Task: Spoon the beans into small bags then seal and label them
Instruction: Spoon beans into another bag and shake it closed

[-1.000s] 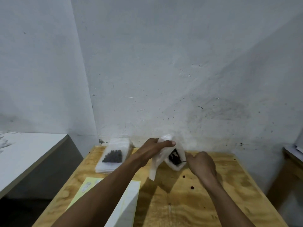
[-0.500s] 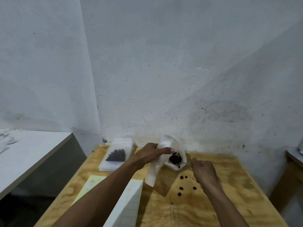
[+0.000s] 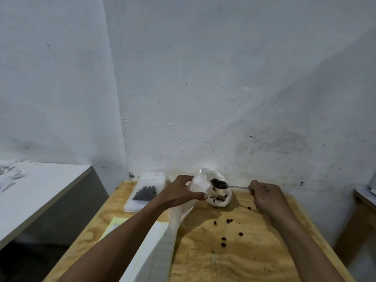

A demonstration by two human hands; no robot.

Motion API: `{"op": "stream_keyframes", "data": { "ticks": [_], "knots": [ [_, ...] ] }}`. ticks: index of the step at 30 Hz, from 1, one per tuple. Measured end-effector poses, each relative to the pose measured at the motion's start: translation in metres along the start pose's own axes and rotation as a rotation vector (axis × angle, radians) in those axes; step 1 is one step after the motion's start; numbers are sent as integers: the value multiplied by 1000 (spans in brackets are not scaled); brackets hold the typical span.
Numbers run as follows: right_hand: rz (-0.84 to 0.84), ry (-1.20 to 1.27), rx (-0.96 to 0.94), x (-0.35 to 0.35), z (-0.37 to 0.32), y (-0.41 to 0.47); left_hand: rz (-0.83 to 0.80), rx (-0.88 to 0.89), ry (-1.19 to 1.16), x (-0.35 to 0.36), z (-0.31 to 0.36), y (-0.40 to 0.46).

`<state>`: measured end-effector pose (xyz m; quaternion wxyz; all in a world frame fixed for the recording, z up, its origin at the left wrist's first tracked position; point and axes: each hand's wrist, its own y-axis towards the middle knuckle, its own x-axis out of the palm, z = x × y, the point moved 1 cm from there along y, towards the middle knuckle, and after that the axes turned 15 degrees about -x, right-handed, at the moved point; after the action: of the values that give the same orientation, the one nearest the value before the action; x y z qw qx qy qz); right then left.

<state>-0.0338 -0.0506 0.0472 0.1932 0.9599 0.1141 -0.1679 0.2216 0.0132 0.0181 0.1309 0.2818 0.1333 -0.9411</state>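
My left hand pinches a small clear plastic bag that hangs down from its fingers to the table. Just right of it stands a larger white bag of beans, its mouth open. My right hand holds a metal spoon by the handle. The spoon's bowl carries a heap of dark beans above the open white bag. Several loose beans lie scattered on the wooden table below my right hand.
A stack of clear bags with a filled bean bag on top lies at the back left of the table. A yellow sheet and a white pad lie near my left forearm. A white counter stands left, the wall close behind.
My right hand has lifted the spoon out of the white bag with a load of beans. More loose beans lie on the table. The view has shifted slightly.
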Motion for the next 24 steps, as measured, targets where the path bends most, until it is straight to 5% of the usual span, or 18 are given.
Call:
{"op": "stream_keyframes", "data": {
  "ticks": [9, 12, 17, 20, 24],
  "knots": [
    [-221, -303, -297, 5, -49, 12, 18, 54, 107, 3, 7, -11],
    [-155, -379, -385, 2, -50, 16, -35, -11, 2, 2, 6, -8],
    [-165, -572, -336, 7, -27, 10, -130, -112, -215, 11, 1, 1],
    [-280, -735, -282, 21, -11, -3, -156, -138, -160, 24, 11, 4],
    [-214, -857, -224, 35, 6, -13, -152, -202, 29, 45, 25, 9]
  ]
}}
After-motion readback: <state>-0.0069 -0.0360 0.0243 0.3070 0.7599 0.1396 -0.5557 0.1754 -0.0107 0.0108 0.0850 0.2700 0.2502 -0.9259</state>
